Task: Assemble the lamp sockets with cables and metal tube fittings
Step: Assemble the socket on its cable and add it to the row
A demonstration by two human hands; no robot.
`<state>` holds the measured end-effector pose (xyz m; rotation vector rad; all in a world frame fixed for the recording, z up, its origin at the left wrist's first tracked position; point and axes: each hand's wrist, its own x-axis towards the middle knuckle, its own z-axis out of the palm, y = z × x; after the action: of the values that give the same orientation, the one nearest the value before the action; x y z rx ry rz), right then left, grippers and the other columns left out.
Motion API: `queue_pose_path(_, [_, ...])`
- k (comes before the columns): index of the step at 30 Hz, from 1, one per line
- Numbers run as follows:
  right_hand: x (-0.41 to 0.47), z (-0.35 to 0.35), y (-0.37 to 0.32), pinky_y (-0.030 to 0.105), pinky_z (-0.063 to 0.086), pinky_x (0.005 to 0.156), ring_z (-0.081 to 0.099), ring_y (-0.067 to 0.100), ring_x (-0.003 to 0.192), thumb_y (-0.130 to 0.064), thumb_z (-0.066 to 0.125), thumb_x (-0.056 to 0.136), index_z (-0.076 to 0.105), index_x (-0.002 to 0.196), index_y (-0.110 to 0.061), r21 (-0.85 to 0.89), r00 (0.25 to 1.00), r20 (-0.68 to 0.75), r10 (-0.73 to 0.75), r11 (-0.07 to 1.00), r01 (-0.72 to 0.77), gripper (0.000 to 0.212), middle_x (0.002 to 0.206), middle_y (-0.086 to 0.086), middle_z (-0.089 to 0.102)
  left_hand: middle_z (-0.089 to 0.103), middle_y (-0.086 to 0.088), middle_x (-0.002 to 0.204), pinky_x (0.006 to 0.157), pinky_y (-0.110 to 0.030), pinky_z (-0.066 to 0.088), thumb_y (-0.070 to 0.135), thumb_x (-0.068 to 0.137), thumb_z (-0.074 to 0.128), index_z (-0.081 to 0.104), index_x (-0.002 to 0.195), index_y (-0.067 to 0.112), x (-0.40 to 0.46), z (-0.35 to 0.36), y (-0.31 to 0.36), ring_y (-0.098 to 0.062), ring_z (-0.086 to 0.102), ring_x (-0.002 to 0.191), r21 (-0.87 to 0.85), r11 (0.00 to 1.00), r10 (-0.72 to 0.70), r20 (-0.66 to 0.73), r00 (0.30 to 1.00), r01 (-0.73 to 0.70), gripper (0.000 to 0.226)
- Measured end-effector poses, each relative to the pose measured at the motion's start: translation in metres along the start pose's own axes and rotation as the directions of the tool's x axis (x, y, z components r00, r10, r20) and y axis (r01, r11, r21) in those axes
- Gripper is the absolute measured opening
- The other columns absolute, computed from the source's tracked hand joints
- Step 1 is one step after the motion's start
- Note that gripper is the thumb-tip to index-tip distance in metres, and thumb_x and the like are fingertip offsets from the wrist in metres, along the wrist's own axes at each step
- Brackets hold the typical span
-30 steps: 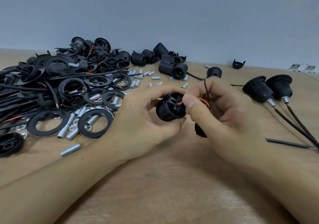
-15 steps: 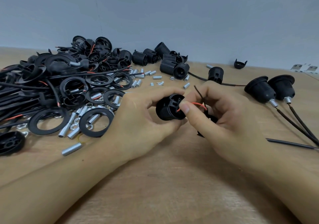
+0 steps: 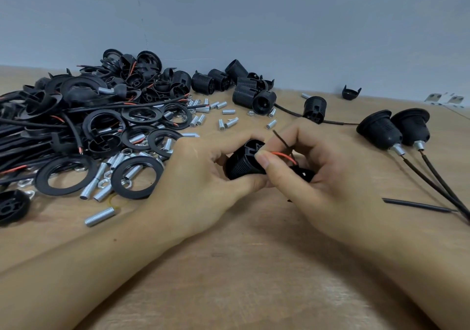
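Head view: everything was placed relative to the black socket body [image 3: 244,161] held over the wooden desk [image 3: 241,266].
Far left of the socket body: a heap of black cables [image 3: 23,136], rings and socket shells lay on the desk.
Left of it: flat black rings [image 3: 66,175] lay among silver threaded tubes [image 3: 99,217] and nuts.
Just left of it: the left hand [image 3: 195,189] gripped the socket body, fingers curled round its ribbed side, thumb underneath.
Behind it: loose ribbed socket bodies [image 3: 244,93] lay near the wall, with short metal tubes [image 3: 228,112] scattered in front of them.
At its open end: a red wire [image 3: 282,155] met the socket's end; a thin black wire [image 3: 282,140] stuck up beside it.
Just right of it: the right hand [image 3: 330,184] pinched the red wire between thumb and forefinger, its other fingers curled over a black part I could not make out.
Far right of it: two assembled sockets [image 3: 379,131] with metal fittings and cables lay side by side; a loose black cable [image 3: 417,205] lay nearer the camera.
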<state>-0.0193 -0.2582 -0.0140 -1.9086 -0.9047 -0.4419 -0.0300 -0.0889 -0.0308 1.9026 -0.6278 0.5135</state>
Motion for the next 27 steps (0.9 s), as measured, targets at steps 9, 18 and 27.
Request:
queue_pose_path(9, [0.0,-0.0031,0.0039,0.017,0.049,0.059,0.061,0.012,0.07,-0.01,0.065,0.089,0.062,0.083,-0.021,0.06,0.998,0.057,0.018,0.998,-0.021,0.013,0.075,-0.01,0.06,0.073,0.012,0.092,0.074,-0.028,0.055,0.022,0.075,0.08,0.073,0.107,0.025,-0.001,0.0006,0.0027,0.0,0.061,0.082,-0.026,0.997,-0.068,0.012,0.998,0.068,0.032])
queue_pose_path(18, [-0.0025,0.0009,0.0092,0.008,0.037,0.058,0.051,0.003,0.061,-0.007,0.061,0.09,0.058,0.084,-0.014,0.134,0.998,0.061,0.023,0.99,-0.031,0.01,0.071,-0.008,0.054,0.075,0.005,0.095,0.079,-0.037,0.057,0.017,0.074,0.081,0.074,0.105,0.02,-0.0031,-0.0007,0.0042,-0.016,0.068,0.088,-0.097,0.99,-0.106,0.007,0.994,0.106,0.032])
queue_pose_path(27, [-0.0016,-0.0008,0.0094,0.011,0.04,0.051,0.055,0.003,0.055,-0.012,0.062,0.091,0.065,0.087,-0.012,0.23,0.992,0.064,0.113,0.965,-0.124,0.005,0.07,-0.007,0.06,0.073,0.011,0.089,0.065,-0.033,0.054,0.039,0.06,0.087,0.073,0.095,0.029,-0.0005,-0.0028,0.0033,-0.013,0.066,0.071,0.006,0.986,-0.166,-0.103,0.981,0.167,0.039])
